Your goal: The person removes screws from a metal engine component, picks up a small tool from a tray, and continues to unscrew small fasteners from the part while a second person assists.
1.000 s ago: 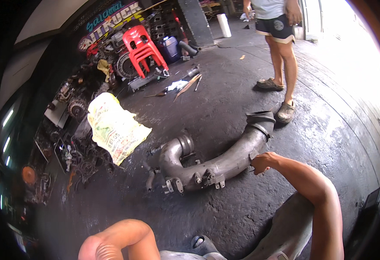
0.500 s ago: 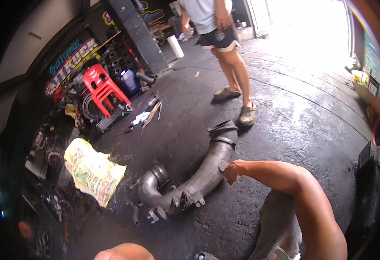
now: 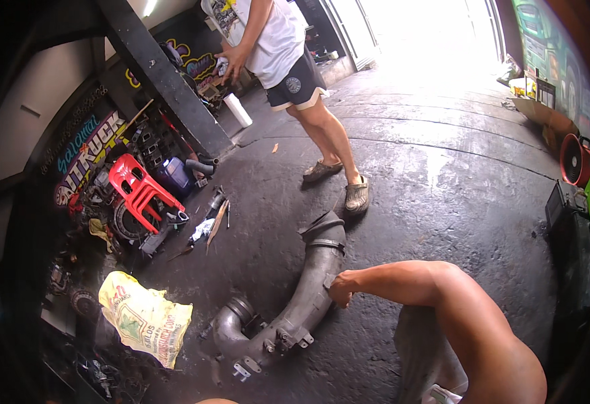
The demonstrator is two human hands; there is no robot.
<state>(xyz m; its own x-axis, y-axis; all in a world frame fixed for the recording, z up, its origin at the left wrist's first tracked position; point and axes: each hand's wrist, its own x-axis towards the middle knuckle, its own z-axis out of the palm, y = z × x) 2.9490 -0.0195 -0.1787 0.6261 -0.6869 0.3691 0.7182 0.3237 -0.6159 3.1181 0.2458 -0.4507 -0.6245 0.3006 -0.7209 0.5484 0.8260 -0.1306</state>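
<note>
Grey cast metal, dull and oily-looking: that is the big curved pipe point(image 3: 301, 296) lying on the dark concrete floor point(image 3: 443, 182) in front of me. It runs from a flared, clamped mouth near the standing person's sandalled feet point(image 3: 357, 195) down in a bend to a round flanged end with bolts and brackets close to the yellow printed sack point(image 3: 143, 316).

My right hand point(image 3: 340, 291) is at the pipe's mid-length, on the side nearest me, fingers curled together against the wall of the tube; I judge it gripped on the pipe, though the far side of my grasp is hidden. My left hand is not in sight.

I'd reckon this piece is heavy and completely stiff, with most of its weight at the flanged elbow end. The smooth curved body looks greasy, so a one-handed hold in the middle may well slip or let it roll. Better purchase would be at the clamp band near the flared mouth, or under the bracketed flange, where edges give the fingers something to catch. The bolt studs and bracket corners look sharp enough to bite.

A red plastic chair point(image 3: 136, 192) and loose engine parts crowd the left wall.
</note>
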